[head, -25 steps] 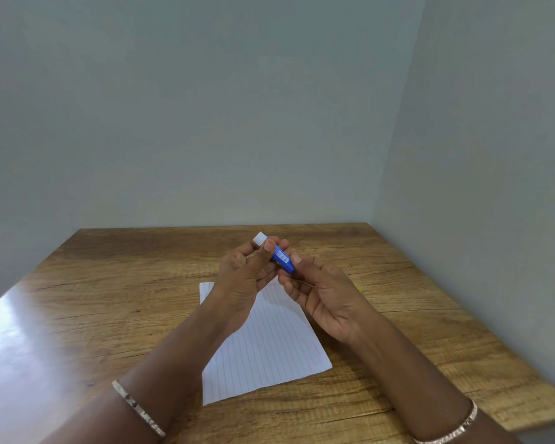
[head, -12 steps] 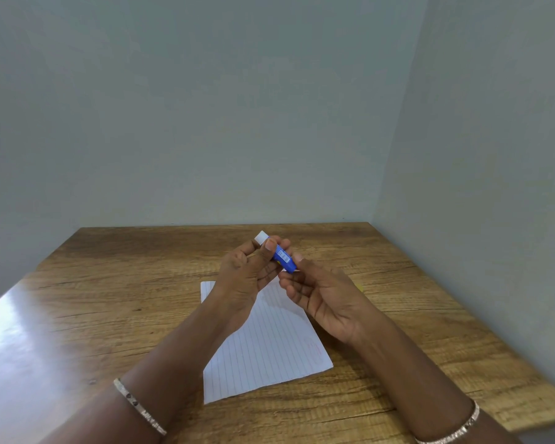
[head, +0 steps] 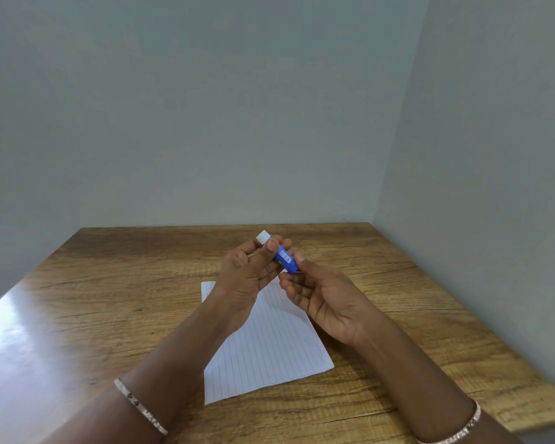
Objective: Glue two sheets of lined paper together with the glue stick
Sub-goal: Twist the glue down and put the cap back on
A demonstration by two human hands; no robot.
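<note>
Fingers (head: pixel 271 248) of your left hand (head: pixel 244 283) grip the glue stick (head: pixel 284 258) while your right hand (head: pixel 321 299) pinches its near end, likely twisting it ready to spread over the lined paper (head: pixel 269 341).

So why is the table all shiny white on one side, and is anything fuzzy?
Head view: light glares off the polished table at the left, washing the wood pale. The wide lens bends the table's edges. The lined paper looks sharp, and so does the glue stick held between the left hand and right hand.
</note>
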